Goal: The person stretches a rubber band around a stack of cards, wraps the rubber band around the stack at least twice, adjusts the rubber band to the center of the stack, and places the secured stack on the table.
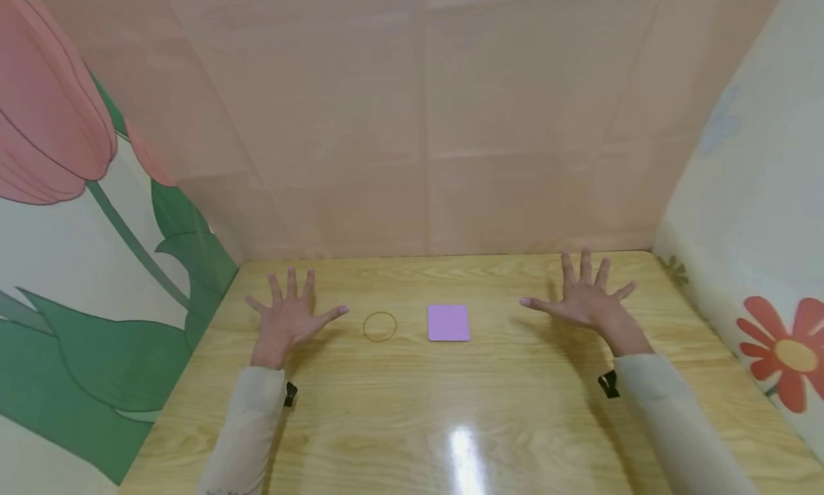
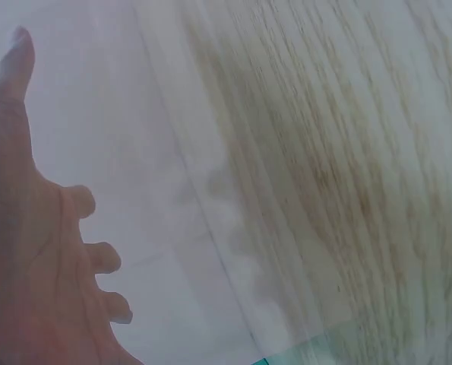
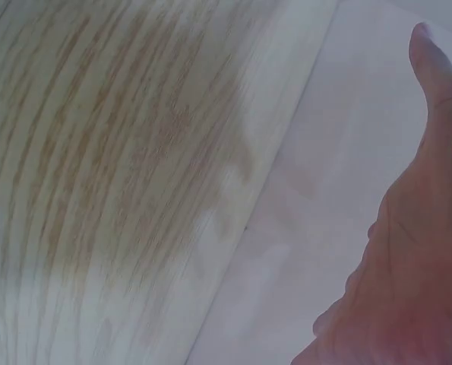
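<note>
A thin yellowish ring, like a rubber band [image 1: 365, 326], lies on the wooden table left of centre. To its right lies a flat purple square [image 1: 448, 323] with rounded corners. My left hand [image 1: 287, 318] is spread over the table's left side, its thumb toward the band but apart from it. On the other side, my right hand [image 1: 586, 302] has its fingers fanned out, the thumb toward the purple square with a wide gap between. Neither hand holds anything. Both wrist views show a bare palm, the left hand [image 2: 39, 243] and the right hand [image 3: 415, 236], above the wood grain.
The wooden table [image 1: 373, 409] ends at a pinkish-beige sheet [image 1: 425, 123] at the back. A tulip-patterned panel [image 1: 64, 266] borders the left, a white flowered panel [image 1: 766, 216] the right. Small black pieces [image 1: 608, 384] show at both wrists.
</note>
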